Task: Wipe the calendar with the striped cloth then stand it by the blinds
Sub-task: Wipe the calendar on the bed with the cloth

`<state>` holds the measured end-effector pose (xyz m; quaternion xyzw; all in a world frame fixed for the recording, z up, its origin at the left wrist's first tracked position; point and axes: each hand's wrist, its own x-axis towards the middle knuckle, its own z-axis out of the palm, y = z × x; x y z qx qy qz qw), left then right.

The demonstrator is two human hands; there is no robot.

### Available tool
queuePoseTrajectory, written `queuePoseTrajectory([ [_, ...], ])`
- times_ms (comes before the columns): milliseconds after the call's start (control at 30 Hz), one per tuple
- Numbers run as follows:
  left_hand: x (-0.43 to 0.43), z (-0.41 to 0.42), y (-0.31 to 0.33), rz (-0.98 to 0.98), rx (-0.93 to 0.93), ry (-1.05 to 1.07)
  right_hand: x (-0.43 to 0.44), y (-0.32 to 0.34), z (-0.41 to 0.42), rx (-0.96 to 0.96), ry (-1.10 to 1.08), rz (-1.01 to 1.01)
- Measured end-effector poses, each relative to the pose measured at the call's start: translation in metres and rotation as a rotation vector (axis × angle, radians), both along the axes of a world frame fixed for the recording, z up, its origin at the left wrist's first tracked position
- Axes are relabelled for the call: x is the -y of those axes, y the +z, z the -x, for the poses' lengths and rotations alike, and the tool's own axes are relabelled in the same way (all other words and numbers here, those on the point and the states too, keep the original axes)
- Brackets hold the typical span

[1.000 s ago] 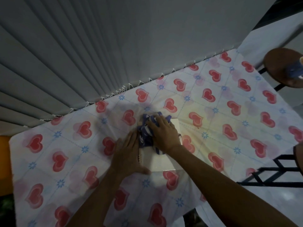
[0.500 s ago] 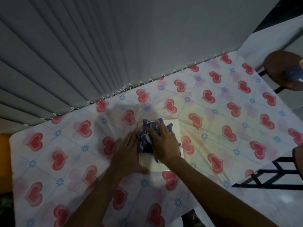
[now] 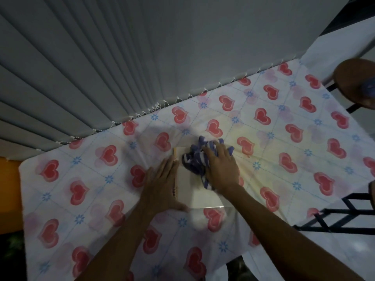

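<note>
A pale, glossy calendar [image 3: 199,196] lies flat on the heart-patterned tablecloth [image 3: 284,138] near the middle of the table. My right hand [image 3: 222,168] presses a bunched blue-and-white striped cloth [image 3: 194,159] onto the calendar's far right part. My left hand [image 3: 162,187] lies flat with fingers spread along the calendar's left edge, pinning it down. Grey vertical blinds [image 3: 101,67] hang along the table's far edge, their beaded chain resting on the cloth. Both hands hide much of the calendar's surface.
A round brown stool [image 3: 357,82] with something blue on it stands at the far right. A black metal frame [image 3: 345,220] sits beyond the table's right edge. An orange surface [image 3: 10,195] shows at the left.
My right hand has slid the striped cloth to the right across the calendar, uncovering its left part. My left hand stays on the left edge.
</note>
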<state>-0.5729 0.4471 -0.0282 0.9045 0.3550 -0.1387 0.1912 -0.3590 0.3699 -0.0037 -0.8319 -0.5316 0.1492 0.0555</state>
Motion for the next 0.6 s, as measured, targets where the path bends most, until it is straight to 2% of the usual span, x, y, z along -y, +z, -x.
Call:
queuePoseTrajectory([
  [100,0.0,0.0,0.001,-0.007,0.011,0.012,0.002,0.002,0.009,-0.011,-0.032,-0.01],
  [367,0.003,-0.002,0.001,-0.077,0.063,0.036,0.112,0.004,0.063,-0.093,0.053,0.051],
  [600,0.005,-0.005,0.005,-0.078,0.004,0.026,0.113,0.018,0.055,-0.198,0.071,0.15],
])
